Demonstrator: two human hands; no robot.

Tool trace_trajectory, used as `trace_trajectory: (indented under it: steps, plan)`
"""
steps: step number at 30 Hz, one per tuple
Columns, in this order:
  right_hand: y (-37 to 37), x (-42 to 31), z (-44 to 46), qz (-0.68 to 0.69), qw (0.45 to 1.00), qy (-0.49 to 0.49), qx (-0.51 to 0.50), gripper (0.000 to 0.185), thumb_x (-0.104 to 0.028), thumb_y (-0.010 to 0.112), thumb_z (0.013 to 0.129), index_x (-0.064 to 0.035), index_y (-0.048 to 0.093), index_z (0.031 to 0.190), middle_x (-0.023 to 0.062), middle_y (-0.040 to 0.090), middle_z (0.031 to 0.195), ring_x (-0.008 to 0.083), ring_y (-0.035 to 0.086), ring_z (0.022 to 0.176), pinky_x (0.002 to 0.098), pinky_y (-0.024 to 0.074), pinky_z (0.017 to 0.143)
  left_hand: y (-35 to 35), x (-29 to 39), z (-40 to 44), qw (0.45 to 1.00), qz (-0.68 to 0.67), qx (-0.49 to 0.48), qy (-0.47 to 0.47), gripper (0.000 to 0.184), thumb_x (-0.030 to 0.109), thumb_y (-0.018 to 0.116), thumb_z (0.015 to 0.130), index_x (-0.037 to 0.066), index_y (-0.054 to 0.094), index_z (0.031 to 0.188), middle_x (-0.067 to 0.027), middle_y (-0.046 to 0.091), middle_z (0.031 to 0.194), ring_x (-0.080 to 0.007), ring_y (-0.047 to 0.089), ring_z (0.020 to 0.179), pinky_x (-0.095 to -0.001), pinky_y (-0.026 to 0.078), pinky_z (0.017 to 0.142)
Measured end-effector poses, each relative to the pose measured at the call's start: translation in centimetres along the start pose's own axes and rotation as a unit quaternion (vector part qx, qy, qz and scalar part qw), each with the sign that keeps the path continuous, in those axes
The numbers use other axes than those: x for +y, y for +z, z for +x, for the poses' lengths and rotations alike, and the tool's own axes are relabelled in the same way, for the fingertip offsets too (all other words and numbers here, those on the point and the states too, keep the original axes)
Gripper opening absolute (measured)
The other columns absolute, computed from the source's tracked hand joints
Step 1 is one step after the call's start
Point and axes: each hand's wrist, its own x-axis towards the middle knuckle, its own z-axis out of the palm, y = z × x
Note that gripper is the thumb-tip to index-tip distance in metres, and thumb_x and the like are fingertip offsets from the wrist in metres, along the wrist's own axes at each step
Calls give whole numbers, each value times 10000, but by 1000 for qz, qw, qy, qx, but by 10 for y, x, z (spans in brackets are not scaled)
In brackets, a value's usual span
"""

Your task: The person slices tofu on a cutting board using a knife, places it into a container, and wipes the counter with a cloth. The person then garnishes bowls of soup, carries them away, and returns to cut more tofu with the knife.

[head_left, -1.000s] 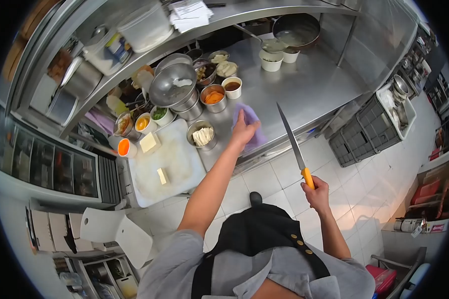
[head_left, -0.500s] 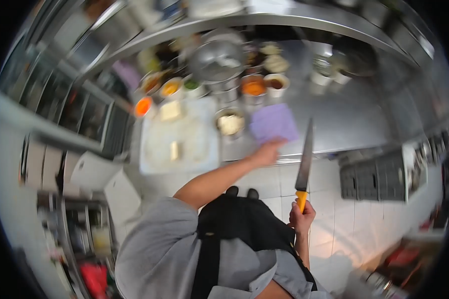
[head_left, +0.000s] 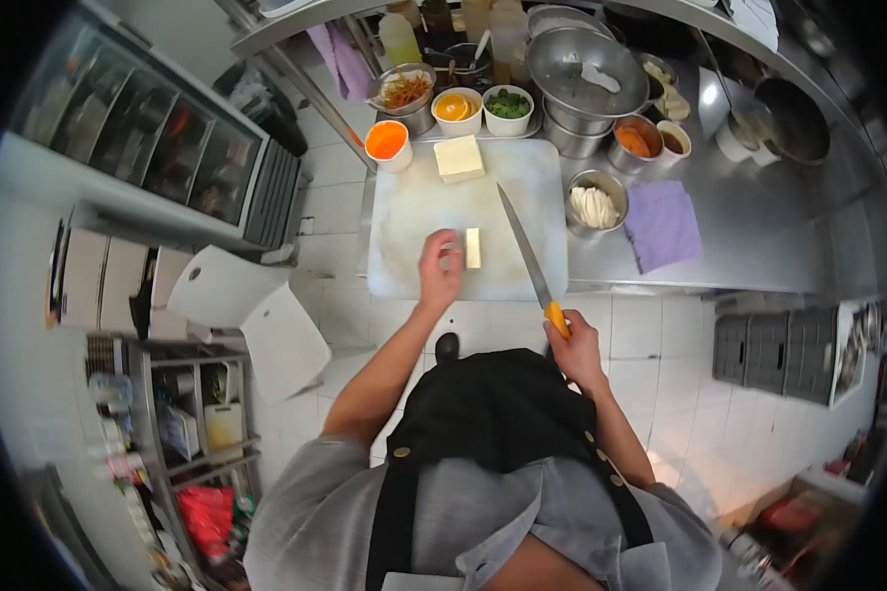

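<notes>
My right hand grips the yellow handle of a long knife, whose blade points up and left over the white cutting board. Just left of a small pale yellow stick on the board, my left hand hovers, fingers curved and apart, holding nothing. A larger pale yellow block lies at the board's far edge. To the right of the board is a metal bowl of white strips, with a folded purple cloth beside it.
Behind the board stand an orange-filled cup, a tub of orange slices, a tub of green leaves and large metal bowls. A dark pan sits at the far right. A white chair is on the left.
My left hand has let go of the purple cloth and moved left over the board. The cloth lies on the counter. My right hand has brought the knife closer, its blade now over the board.
</notes>
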Motion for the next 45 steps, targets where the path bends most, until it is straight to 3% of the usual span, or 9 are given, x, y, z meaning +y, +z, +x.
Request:
trace_trajectory:
  steps: [3, 5, 9, 10, 18, 24, 28, 36, 45]
  plan:
    - [54, 1, -8, -28, 997, 39, 62, 324, -219, 710, 852, 23, 614, 1045, 229, 657, 733, 345, 671, 643, 408, 510, 592, -4, -4, 5, 997, 5, -73, -22, 513, 93, 668, 851, 58, 471, 1324, -129, 518, 1288, -241, 543, 1156, -345, 501, 886]
    - [69, 5, -19, -45, 987, -43, 147, 321, -188, 697, 868, 44, 615, 1075, 103, 618, 619, 143, 566, 511, 312, 438, 479, -2, 10, 20, 991, 25, -121, -59, 677, 124, 717, 812, 81, 403, 1410, -150, 484, 1337, -282, 507, 1214, -382, 485, 932]
    - [54, -13, -53, 10, 981, 123, 150, 296, -197, 711, 851, 26, 634, 1031, 168, 641, 641, 246, 628, 533, 368, 492, 529, -19, 37, 37, 941, 174, -289, 23, 1099, 121, 803, 699, 140, 101, 1544, -174, 426, 1393, -388, 398, 1277, -498, 382, 1023]
    - [53, -5, -59, 28, 976, 137, 166, 289, -188, 705, 857, 32, 634, 1030, 124, 623, 612, 160, 586, 505, 327, 458, 486, -21, 38, 41, 915, 223, -334, 18, 1176, 110, 818, 672, 151, 42, 1555, -174, 436, 1387, -394, 382, 1280, -512, 351, 1042]
    - [31, 18, -61, 61, 976, 139, 157, 289, -181, 693, 860, 27, 636, 1054, 103, 636, 633, 145, 603, 532, 311, 478, 508, -14, 25, 49, 912, 153, -380, -6, 1169, 51, 796, 673, 166, 38, 1555, -173, 451, 1372, -384, 417, 1247, -493, 338, 1082]
    - [15, 20, -45, -28, 991, 77, 106, 349, -209, 697, 849, 32, 620, 1088, 268, 667, 774, 438, 666, 730, 466, 536, 663, 45, 34, 33, 932, 102, -345, 47, 1166, 68, 790, 688, 165, 20, 1558, -165, 440, 1377, -383, 432, 1248, -486, 332, 1087]
    - [14, 23, -29, -70, 993, -23, 96, 360, -188, 658, 869, 31, 588, 1146, 294, 644, 749, 484, 637, 726, 538, 511, 674, 48, 31, 21, 932, 155, -316, 83, 1127, 74, 782, 699, 151, 57, 1558, -169, 453, 1374, -379, 437, 1258, -485, 336, 1078]
    - [21, 26, -18, -101, 993, -53, 42, 400, -120, 637, 870, 38, 518, 1218, 300, 651, 795, 492, 638, 760, 533, 526, 686, 77, 21, 3, 989, -12, -99, 105, 524, 72, 610, 819, 15, 496, 1328, -201, 484, 1329, -382, 459, 1244, -435, 391, 1047]
    - [43, 21, -20, -135, 987, -67, 59, 375, -82, 612, 873, 34, 467, 1199, 301, 634, 762, 496, 624, 712, 559, 509, 661, 82, 20, 3, 986, 35, -95, 136, 354, 21, 548, 835, 18, 599, 1185, -170, 523, 1201, -339, 516, 1118, -395, 441, 950]
